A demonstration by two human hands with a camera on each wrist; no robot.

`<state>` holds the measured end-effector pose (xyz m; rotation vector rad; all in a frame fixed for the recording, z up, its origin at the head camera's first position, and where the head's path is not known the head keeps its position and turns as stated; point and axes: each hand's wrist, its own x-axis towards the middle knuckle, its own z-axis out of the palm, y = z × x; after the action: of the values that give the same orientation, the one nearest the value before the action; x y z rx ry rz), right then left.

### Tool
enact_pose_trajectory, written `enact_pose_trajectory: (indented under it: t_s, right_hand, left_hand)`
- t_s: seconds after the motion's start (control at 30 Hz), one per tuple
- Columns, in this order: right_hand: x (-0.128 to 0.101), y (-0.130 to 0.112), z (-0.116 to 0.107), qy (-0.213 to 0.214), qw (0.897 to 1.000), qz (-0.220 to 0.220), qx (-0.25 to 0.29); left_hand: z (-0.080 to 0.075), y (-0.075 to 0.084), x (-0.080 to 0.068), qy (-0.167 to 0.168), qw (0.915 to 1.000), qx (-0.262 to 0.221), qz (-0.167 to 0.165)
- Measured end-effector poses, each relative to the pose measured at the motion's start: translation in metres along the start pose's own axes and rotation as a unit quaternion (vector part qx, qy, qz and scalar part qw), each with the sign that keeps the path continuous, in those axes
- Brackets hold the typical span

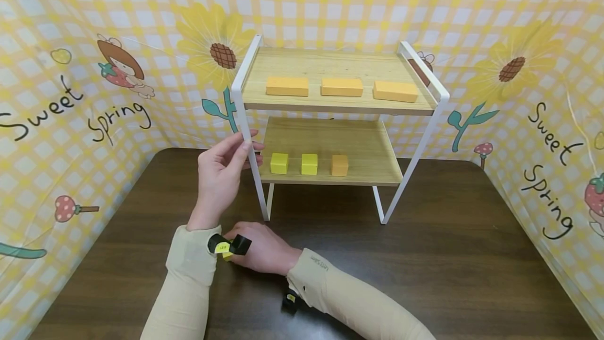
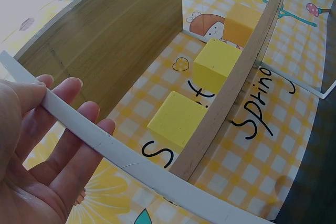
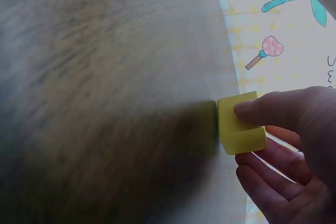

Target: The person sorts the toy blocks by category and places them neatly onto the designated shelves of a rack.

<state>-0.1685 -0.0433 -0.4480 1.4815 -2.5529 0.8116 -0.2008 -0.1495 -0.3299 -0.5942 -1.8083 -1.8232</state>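
My left hand (image 1: 252,143) holds the white front left leg (image 1: 259,193) of a two-tier wooden shelf, thumb on one side and fingers (image 2: 68,124) behind the bar (image 2: 131,161). On the lower shelf stand two yellow cubes (image 1: 279,163) (image 1: 309,164) and an orange cube (image 1: 340,165); the left wrist view shows them as well, the nearest yellow cube (image 2: 176,121) just past the shelf's edge. My right hand (image 1: 264,256) is low over the dark table, pinching a small yellow cube (image 3: 247,139) between thumb and fingers. My left wrist strap mostly hides that cube in the head view.
Three orange flat blocks (image 1: 287,86) (image 1: 342,87) (image 1: 395,91) lie in a row on the top shelf. The shelf stands at the back of the dark wooden table (image 1: 424,256). Yellow checked backdrop walls with sunflowers close in the left, back and right sides.
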Motion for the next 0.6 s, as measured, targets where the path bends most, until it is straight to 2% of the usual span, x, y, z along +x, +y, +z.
enact_pose_trajectory:
  t_s: [0.13, 0.37, 0.6]
  right_hand:
    - [-0.004, 0.002, -0.003, -0.011, 1.0, 0.009, -0.007]
    - [-0.009, 0.004, -0.006, -0.023, 0.997, 0.059, 0.036]
    - [-0.013, 0.007, -0.014, -0.022, 0.997, 0.067, 0.015]
  left_hand:
    - [0.0, 0.0, 0.0, 0.0, 1.0, 0.002, -0.001]
    - [0.0, 0.0, 0.0, -0.002, 1.0, 0.004, -0.003]
    - [0.0, 0.001, 0.0, -0.004, 1.0, 0.0, -0.003]
